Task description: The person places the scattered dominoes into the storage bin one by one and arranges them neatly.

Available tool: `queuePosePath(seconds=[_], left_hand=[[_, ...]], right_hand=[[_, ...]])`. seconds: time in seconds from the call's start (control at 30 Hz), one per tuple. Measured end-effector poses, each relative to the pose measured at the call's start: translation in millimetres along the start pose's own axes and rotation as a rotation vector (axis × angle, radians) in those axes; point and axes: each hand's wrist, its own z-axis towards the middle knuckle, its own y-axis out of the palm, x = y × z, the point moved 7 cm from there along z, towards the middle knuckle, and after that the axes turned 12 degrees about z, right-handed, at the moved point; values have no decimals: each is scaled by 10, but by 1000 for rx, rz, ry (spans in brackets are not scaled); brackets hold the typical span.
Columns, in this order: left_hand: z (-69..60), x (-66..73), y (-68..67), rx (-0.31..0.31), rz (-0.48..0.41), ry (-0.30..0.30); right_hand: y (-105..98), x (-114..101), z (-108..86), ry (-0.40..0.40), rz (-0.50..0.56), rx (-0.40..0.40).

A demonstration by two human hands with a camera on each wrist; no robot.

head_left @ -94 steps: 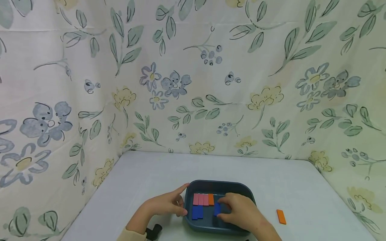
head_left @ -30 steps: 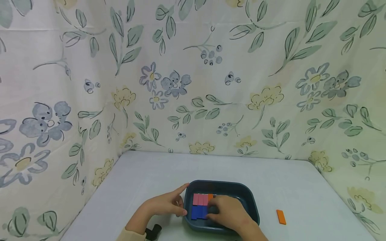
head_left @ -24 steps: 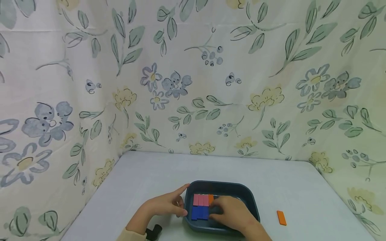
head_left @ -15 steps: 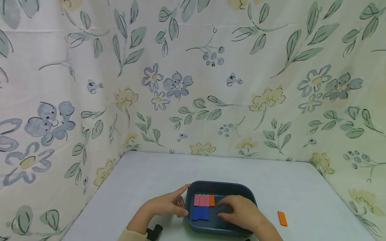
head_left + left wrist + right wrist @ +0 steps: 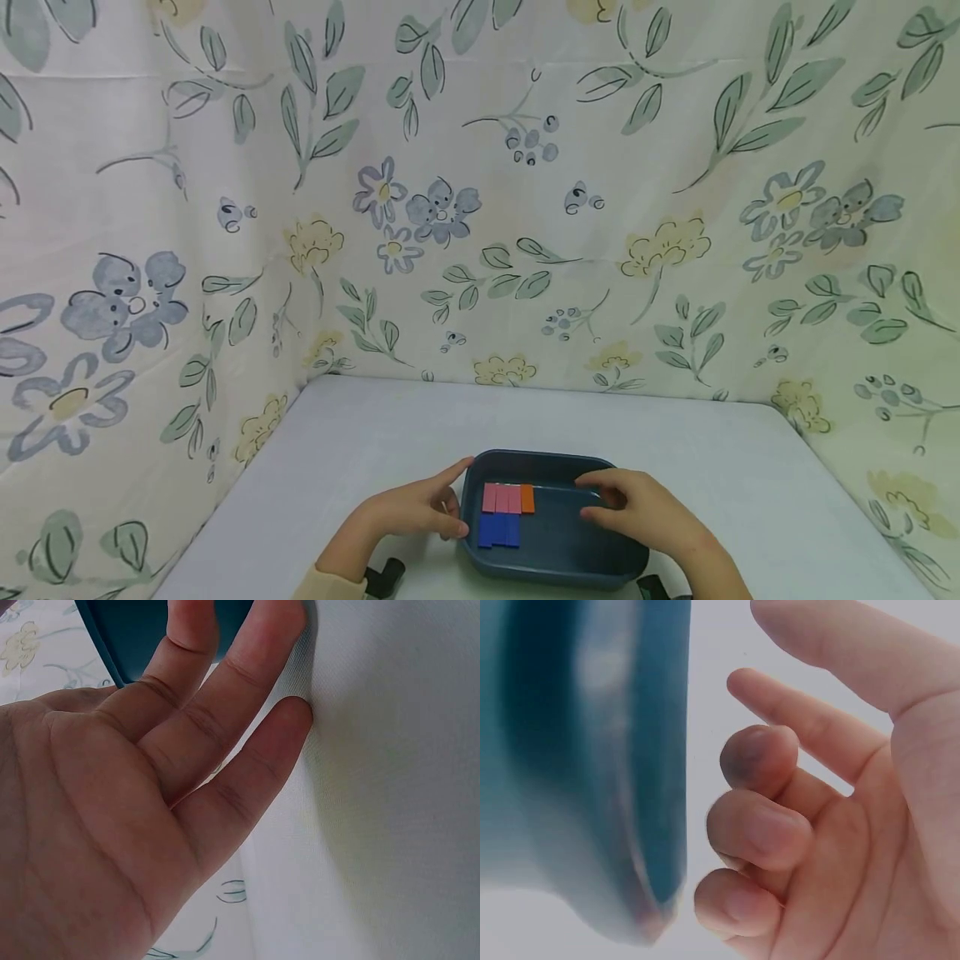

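Observation:
A dark blue-green tray [image 5: 555,575] lies on the white table in the head view. Along its left part runs an upper row of three pink tiles [image 5: 502,498] with one orange tile [image 5: 527,499] at the right end. Three blue tiles [image 5: 498,530] sit side by side just below. My left hand [image 5: 408,508] rests against the tray's left side, index finger stretched to the far corner and thumb on the wall. Over the tray's right part hovers my right hand [image 5: 645,512], thumb and index apart, holding nothing. Its other fingers are bent in the right wrist view.
A white table [image 5: 390,425] carries the tray. Floral cloth [image 5: 480,208] hangs behind and at both sides. Black devices, a left one [image 5: 385,577] and a right one [image 5: 651,587], show near the wrists. The loose orange tile seen earlier is hidden, apparently by the right forearm.
My right hand set the third blue tile beside the other two, let go, then moved right across the tray. The left hand has stayed at the tray's side.

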Motion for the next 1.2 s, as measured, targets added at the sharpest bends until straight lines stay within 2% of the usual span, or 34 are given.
queuePosePath(seconds=[0.2,0.4,0.53,0.73,0.97,1.07,1.2], left_hand=[[1,4,11,-4,10,0],[-6,7,-9,-12,-22,-9],[-4,6,-4,-16,-36,-2],[-9,13,-2,-14,-20,9],[-2,-14,-3,-2,-23,5],[10,-20,3,-7,-30,13],[12,-18,12,-7,-23,10]], right_hand=[[-259,250,-131,74,131,-6],[-530,544,-246,162,129,63],[-639,725,-348,214,147,85],[-645,988,-505,287,215,52],[-636,1180,-657,278,285,-24],[-639,1273,-744,362,284,-9],[-665,1363,-829,505,238,63]])
